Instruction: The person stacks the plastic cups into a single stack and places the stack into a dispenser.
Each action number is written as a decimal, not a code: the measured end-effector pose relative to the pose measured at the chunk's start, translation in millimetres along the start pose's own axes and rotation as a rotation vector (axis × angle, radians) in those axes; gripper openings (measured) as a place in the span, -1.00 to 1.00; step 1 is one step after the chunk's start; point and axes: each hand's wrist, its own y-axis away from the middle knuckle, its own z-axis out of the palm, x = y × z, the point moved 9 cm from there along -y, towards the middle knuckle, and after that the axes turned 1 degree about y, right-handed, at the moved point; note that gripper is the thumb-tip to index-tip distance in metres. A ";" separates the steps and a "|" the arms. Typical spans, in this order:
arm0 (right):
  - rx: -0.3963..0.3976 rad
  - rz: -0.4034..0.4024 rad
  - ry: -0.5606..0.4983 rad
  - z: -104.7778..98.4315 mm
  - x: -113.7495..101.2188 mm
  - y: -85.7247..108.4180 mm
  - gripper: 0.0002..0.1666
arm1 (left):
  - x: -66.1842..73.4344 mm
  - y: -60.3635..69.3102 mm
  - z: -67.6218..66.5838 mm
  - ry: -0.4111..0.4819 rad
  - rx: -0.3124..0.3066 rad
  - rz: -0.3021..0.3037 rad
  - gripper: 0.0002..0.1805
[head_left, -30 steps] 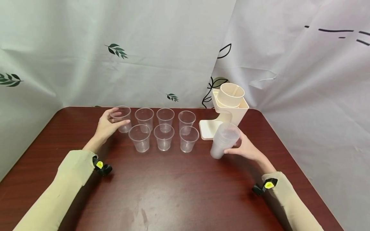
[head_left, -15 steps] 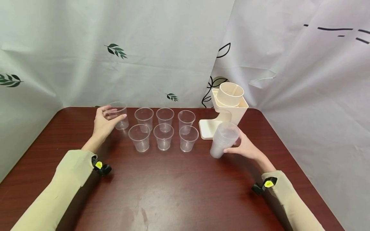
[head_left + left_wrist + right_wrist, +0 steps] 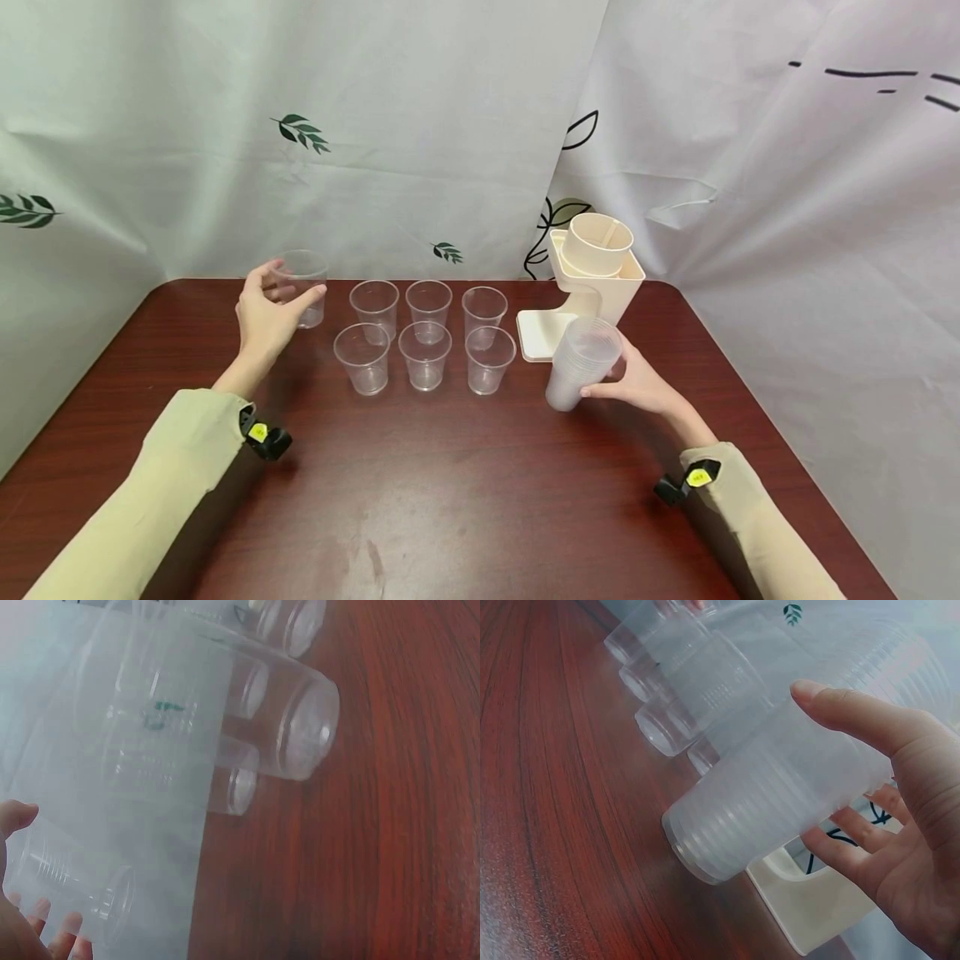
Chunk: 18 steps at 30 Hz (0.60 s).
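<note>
While the left hand (image 3: 262, 323) grips a single clear cup (image 3: 303, 282) up off the table (image 3: 457, 492), thumb on one side & fingers on the other, that cup's at the far left, mouth up, w/ the curtain (image 3: 420, 150) right behind it. Next over, six more cups stand upright btwn the hands: a back row of three (image 3: 429, 302) and a front row of three (image 3: 426, 360), w/ the rightmost pair set a bit apart. Other end, the right hand (image 3: 637, 379) is wrapped round a nested stack (image 3: 580, 367), mouths up; can't tell if its base touches the table. Just behind that is a cream stand (image 3: 611, 293), flat foot below, round collar on top. Both arms have light sleeves (image 3: 180, 450) + black wrist cams (image 3: 277, 443) w/ yellow tags. Table's dark reddish wood-look, a few smudges near the front. Curtain's whitish w/ leaf prints.
</note>
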 end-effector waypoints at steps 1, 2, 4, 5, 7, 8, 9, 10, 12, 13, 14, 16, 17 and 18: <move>0.000 -0.002 0.004 -0.1 -0.3 -0.1 0.10 | 2.4 0.7 -0.2 0.002 0.004 0.003 -0.18; 0.000 -0.003 0.007 -0.2 -0.6 -0.1 0.10 | 4.9 1.1 -0.2 0.004 0.007 0.008 -0.19; -0.001 -0.005 0.010 -0.2 -1.2 -0.1 0.10 | 10.2 1.9 -0.5 0.011 0.013 0.013 -0.19; 0.000 -0.006 0.011 -0.2 -1.5 -0.1 0.10 | 12.7 2.4 -0.5 0.014 0.016 0.014 -0.20; 0.000 -0.008 0.013 -0.2 -1.7 -0.1 0.09 | 17.4 3.5 0.0 0.021 0.014 0.012 -0.20; 0.000 -0.007 0.013 -0.2 -1.7 -0.1 0.09 | 19.3 4.0 0.3 0.025 0.010 0.010 -0.20; 0.000 -0.004 0.014 -0.1 -1.7 -0.1 0.10 | 21.3 4.7 0.7 0.028 0.008 0.008 -0.20; -0.001 -0.004 0.015 0.0 -1.8 -0.2 0.10 | 23.1 5.4 1.1 0.030 0.006 0.007 -0.21; -0.002 0.000 0.016 0.2 -1.7 -0.3 0.10 | 26.8 6.7 1.8 0.034 0.001 0.009 -0.21; -0.003 -0.001 0.017 0.3 -1.6 -0.3 0.10 | 28.6 7.2 2.0 0.040 0.000 0.010 -0.21; -0.005 -0.001 0.017 0.3 -1.5 -0.3 0.10 | 30.6 7.6 2.2 0.048 0.000 0.015 -0.22; -0.007 -0.008 0.022 0.2 -1.1 -0.2 0.09 | 34.3 8.2 2.0 0.062 0.003 0.022 -0.23; -0.008 -0.009 0.022 0.0 -0.7 -0.2 0.09 | 36.2 8.5 2.1 0.072 0.004 0.027 -0.23; -0.008 -0.011 0.023 -0.3 -0.3 -0.2 0.09 | 37.9 8.7 2.2 0.082 0.006 0.030 -0.23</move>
